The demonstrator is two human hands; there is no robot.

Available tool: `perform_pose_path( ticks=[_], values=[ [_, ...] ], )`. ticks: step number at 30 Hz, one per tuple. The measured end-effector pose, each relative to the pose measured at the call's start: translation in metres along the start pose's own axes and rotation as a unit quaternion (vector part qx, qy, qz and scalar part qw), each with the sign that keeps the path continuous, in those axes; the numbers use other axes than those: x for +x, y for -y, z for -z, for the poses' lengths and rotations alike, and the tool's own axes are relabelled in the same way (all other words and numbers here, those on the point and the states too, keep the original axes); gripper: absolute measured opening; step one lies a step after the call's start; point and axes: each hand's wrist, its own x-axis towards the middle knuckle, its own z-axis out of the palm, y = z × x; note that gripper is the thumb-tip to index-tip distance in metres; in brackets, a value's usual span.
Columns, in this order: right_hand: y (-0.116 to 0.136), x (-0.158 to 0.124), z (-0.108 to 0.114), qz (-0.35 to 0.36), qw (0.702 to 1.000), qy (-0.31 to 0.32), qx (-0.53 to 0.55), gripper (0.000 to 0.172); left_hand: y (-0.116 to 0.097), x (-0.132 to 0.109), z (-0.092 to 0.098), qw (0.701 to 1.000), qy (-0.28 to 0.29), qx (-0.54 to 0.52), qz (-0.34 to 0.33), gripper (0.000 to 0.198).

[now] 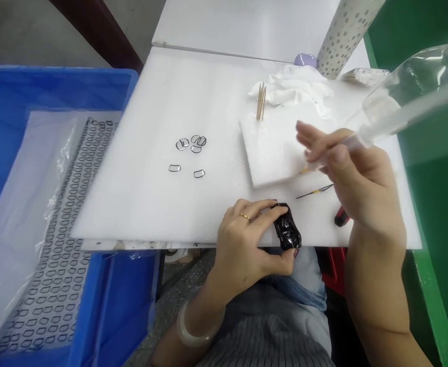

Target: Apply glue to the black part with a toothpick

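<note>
My left hand (245, 242) grips a small black glossy wrapped object (287, 228) at the front edge of a white plastic board (132, 178). My right hand (352, 173) holds a long transparent plastic dispenser (409, 84) with a thin yellowish tip, which points down over a white foam pad (273, 153). The tip sits just above the pad's corner, and I cannot tell whether they touch. Below my right hand lie a thin dark-tipped tool (314, 191) and a red tool handle (342, 216). Several small D-shaped film pieces (191, 145) lie on the board, apart from both hands.
Toothpicks (261, 102) stand upright behind the pad, beside a crumpled white cloth (289, 89). A polka-dot roll (342, 35) and a lilac object (305, 60) stand at the back. A blue crate (55, 86) at left holds a plastic sheet (51, 244) printed with rows of D-shapes.
</note>
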Motion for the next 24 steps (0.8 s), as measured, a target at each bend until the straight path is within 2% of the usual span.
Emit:
perform_pose_path(
  ticks=[2, 4, 6, 10, 12, 14, 16, 19, 21, 24],
  values=[
    [0.007, -0.017, 0.003, 0.043, 0.997, -0.063, 0.025, 0.02, 0.0, 0.001, 0.0, 1.0, 0.0, -0.007, 0.0, 0.048],
    [0.008, -0.036, 0.003, 0.067, 0.988, -0.096, 0.097, 0.022, 0.0, 0.001, 0.001, 1.0, 0.002, -0.01, 0.003, 0.048],
    [0.005, -0.054, -0.002, 0.048, 0.984, -0.066, 0.157, 0.037, 0.0, 0.002, 0.001, 1.0, 0.001, -0.012, 0.008, 0.048],
    [-0.003, -0.075, -0.022, -0.081, 0.988, -0.044, 0.123, 0.046, -0.001, 0.002, 0.002, 1.0, 0.003, -0.013, 0.017, 0.05],
    [-0.005, -0.077, -0.031, -0.079, 0.985, -0.047, 0.146, 0.049, -0.001, 0.002, 0.003, 1.0, 0.006, -0.011, 0.021, 0.05],
    [-0.006, -0.077, -0.036, -0.035, 0.978, -0.089, 0.184, 0.051, -0.001, 0.002, 0.003, 1.0, 0.004, -0.011, 0.024, 0.049],
    [-0.007, -0.077, -0.037, -0.019, 0.981, -0.115, 0.153, 0.048, -0.002, 0.002, 0.003, 1.0, 0.003, -0.013, 0.026, 0.049],
    [-0.006, -0.077, -0.031, -0.046, 0.993, -0.067, 0.084, 0.044, -0.002, 0.002, 0.003, 1.0, 0.007, -0.012, 0.028, 0.049],
    [-0.002, -0.076, -0.024, -0.05, 0.982, -0.04, 0.179, 0.047, -0.001, 0.002, 0.003, 1.0, 0.006, -0.014, 0.026, 0.049],
    [0.005, -0.069, -0.016, -0.028, 0.924, 0.018, 0.38, 0.051, -0.001, 0.002, 0.002, 1.0, 0.001, -0.022, 0.018, 0.05]
  ],
)
